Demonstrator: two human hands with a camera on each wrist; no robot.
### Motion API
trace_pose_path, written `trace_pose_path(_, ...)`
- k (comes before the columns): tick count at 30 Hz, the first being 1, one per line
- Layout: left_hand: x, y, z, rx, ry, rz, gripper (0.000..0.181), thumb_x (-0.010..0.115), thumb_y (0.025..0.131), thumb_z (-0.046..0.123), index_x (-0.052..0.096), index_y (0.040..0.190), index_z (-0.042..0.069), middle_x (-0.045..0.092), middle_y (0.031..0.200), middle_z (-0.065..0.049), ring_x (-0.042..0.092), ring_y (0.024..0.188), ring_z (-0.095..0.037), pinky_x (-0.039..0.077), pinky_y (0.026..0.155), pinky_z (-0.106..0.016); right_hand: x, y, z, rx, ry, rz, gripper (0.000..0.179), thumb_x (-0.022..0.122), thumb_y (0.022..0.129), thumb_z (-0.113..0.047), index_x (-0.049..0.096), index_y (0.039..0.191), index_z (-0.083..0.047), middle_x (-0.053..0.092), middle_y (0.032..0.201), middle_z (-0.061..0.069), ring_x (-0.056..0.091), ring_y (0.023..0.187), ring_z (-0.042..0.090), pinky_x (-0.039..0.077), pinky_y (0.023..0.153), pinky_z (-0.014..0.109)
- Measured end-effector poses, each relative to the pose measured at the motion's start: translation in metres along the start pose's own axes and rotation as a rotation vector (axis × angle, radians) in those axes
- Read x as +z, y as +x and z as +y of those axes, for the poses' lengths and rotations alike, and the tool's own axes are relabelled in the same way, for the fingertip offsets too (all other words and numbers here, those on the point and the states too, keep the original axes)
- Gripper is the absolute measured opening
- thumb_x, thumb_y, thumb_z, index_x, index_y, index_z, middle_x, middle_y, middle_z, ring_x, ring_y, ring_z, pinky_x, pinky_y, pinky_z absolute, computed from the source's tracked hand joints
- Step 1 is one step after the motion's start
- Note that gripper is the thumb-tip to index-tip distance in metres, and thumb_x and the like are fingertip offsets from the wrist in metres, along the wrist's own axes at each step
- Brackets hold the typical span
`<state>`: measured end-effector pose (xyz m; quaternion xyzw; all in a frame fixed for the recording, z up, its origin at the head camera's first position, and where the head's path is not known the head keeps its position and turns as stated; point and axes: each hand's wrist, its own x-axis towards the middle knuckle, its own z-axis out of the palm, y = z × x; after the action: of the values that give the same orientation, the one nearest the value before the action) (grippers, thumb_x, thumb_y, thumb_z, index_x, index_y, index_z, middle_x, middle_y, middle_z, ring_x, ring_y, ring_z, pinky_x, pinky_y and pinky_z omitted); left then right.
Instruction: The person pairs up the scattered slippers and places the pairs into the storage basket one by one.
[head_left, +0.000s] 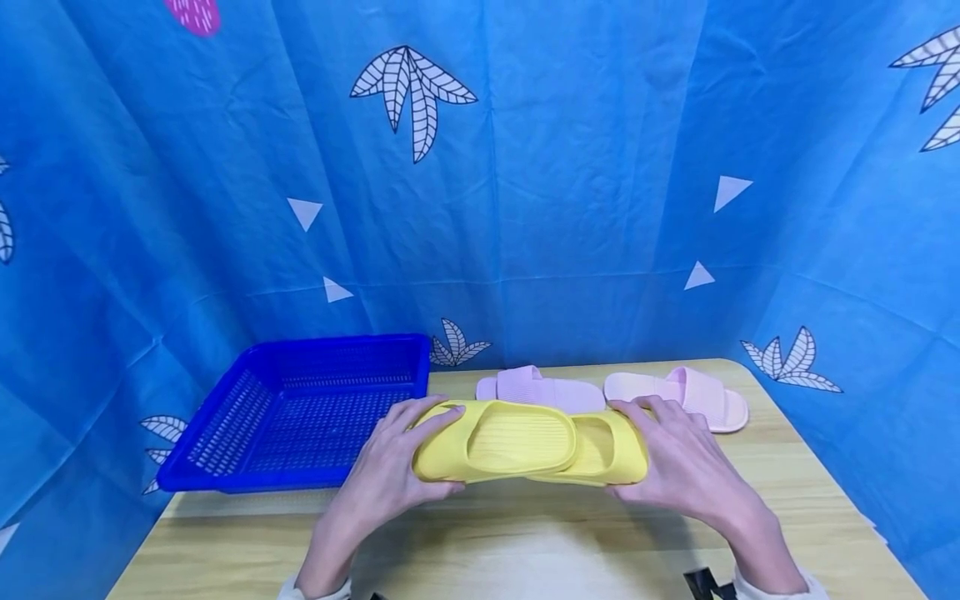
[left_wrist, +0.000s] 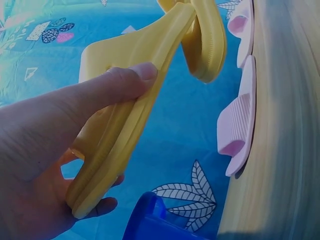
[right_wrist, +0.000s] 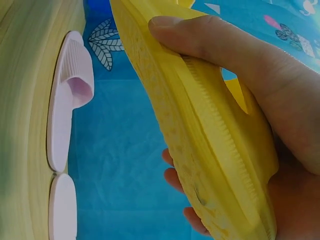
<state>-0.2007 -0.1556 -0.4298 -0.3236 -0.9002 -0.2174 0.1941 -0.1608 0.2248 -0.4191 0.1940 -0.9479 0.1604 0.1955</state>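
Note:
Two yellow slippers are held above the table, heel ends overlapping, toe ends pointing outward. My left hand (head_left: 390, 458) grips the left yellow slipper (head_left: 442, 446) at its toe end; the left wrist view shows the thumb along the side of this slipper (left_wrist: 125, 125) and fingertips coming round beneath. My right hand (head_left: 671, 458) grips the right yellow slipper (head_left: 630, 450) by its toe end. In the right wrist view, its textured sole edge (right_wrist: 170, 120) shows between thumb and fingers. In the head view, the left slipper's heel covers part of the right one.
Behind the yellow pair, a left pink slipper (head_left: 551, 392) and a right pink slipper (head_left: 697, 396) lie on the wooden table (head_left: 787, 500). A blue plastic basket (head_left: 300, 482) stands at the left. A blue patterned curtain (head_left: 570, 208) hangs around the back and sides.

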Motion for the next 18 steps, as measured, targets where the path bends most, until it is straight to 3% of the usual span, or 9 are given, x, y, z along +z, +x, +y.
trace_pose_path(18, 0.0034, 0.0005, 0.0019, 0.001, -0.009, -0.008, 0.088, 0.095, 0.063, 0.051, 0.062, 0.142, 0.032, 0.057, 0.145, -0.003, 0.051, 0.129, -0.029, 0.045, 0.101, -0.056, 0.0079, 0.0023, -0.0073, 0.016, -0.027, 0.006, 0.101, 0.096, 0.049, -0.053, 0.061, 0.135, -0.015, 0.062, 0.117, 0.012, 0.058, 0.103, 0.030, 0.036, 0.072, 0.041)
